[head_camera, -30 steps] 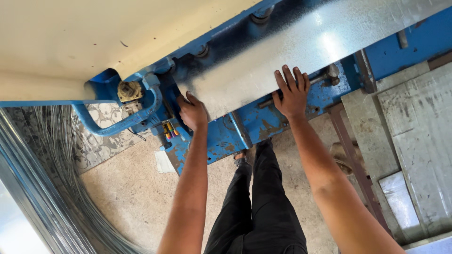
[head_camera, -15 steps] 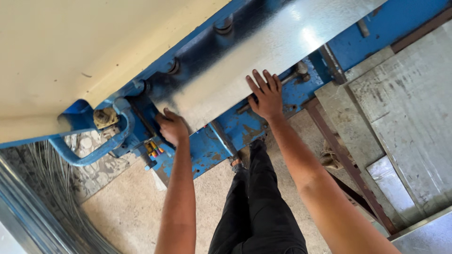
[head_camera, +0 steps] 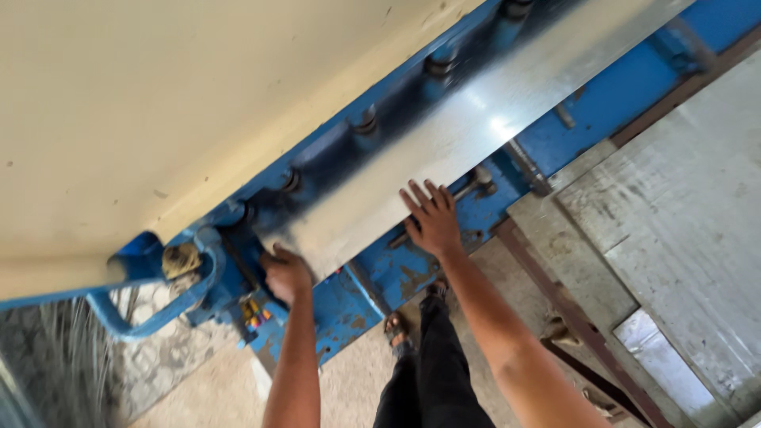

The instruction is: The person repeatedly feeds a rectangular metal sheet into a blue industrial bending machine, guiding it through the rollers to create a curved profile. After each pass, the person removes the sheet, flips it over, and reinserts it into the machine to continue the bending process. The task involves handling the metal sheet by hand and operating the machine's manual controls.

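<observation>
While both hands stay on the work, counts and clearances as seen from the head view:

Hands: two, both the person's own, both bare.
Left hand (head_camera: 287, 273): lower-centre left of frame, fingers curled shut around the near-left corner of the metal sheet (head_camera: 468, 135); thumb side hidden under the sheet edge.
Right hand (head_camera: 432, 218): centre of frame, flat and fully spread, five fingers showing, palm pressed on the sheet's lower edge; holds nothing, just bears down.
Sheet: one, bright galvanised, runs diagonally from centre-left up to the upper right corner, lying on the blue machine bed (head_camera: 380, 277).
Sheet edges: upper long edge tucked under the blue beam; lower long edge free, overhanging the bed slightly at the right hand; left end flush by the left hand.
Bolts/pins: four visible along the blue beam (head_camera: 365, 123), above the sheet, evenly strung on the diagonal.
Cream panel (head_camera: 158, 103): one, fills upper left, sits just beyond the beam.
Blue handle loop (head_camera: 151, 313): one, lower left, near the left hand, apart from it.
Flat grey sheets (head_camera: 674, 214): stack at right, count unclear.
Legs: dark trousers (head_camera: 432, 372) at bottom centre, one sandalled foot seen.
Open room: bare floor strip between the bed and the grey stack; wire coil (head_camera: 47, 364) crowds the lower left corner.
</observation>
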